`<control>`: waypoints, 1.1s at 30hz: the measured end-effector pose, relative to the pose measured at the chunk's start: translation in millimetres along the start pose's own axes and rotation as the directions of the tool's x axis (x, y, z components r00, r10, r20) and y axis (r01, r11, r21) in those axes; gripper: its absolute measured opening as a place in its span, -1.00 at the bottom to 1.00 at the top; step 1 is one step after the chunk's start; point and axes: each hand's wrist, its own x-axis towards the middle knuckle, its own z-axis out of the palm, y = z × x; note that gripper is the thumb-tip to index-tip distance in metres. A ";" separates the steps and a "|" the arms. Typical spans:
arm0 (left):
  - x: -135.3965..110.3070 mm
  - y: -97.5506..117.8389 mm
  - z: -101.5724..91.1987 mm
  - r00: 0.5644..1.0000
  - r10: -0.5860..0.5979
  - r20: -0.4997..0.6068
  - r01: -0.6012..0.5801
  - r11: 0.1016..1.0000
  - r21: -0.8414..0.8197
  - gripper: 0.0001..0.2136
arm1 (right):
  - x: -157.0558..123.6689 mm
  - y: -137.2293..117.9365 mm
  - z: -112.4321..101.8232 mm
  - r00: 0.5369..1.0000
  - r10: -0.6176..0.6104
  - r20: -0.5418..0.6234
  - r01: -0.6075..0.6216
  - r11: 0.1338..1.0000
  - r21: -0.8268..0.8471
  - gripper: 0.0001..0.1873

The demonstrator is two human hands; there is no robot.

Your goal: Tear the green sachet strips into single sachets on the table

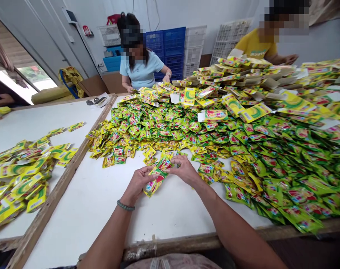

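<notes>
Above the white table (102, 201), my left hand (139, 182) is closed on a small yellow-green carton (155, 184) with red fruit printed on it. My right hand (184, 170) pinches a green and yellow sachet (164, 163) at the carton's far end. Whether the sachet is partly inside the carton I cannot tell. Just beyond both hands spreads a big heap of green and yellow sachets (172, 127). Loose sachets (207, 169) lie close to my right hand.
Flat yellow cartons (254, 112) are piled on the heap's back and right. More cartons (32, 179) lie left of a wooden divider (63, 179). Two people sit opposite, one in a light blue shirt (142, 73), one in a yellow shirt (252, 43). Blue crates (174, 41) stand behind.
</notes>
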 end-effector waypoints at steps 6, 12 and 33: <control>-1.3 1.0 -5.8 0.999 -0.013 0.034 0.014 1.000 -0.027 -0.61 | -3.8 -6.5 2.9 0.999 -0.006 0.047 0.010 0.996 -0.092 -0.74; -1.8 3.5 -7.8 0.997 -0.048 0.064 0.048 0.999 -0.004 -0.63 | -6.8 -11.1 -3.1 0.996 -0.064 0.055 0.070 0.990 -0.119 -0.71; -0.9 -4.1 0.5 1.000 -0.017 0.024 0.017 1.000 -0.006 -0.65 | -14.1 -21.9 24.8 0.971 -0.056 0.234 0.038 0.996 0.079 -0.65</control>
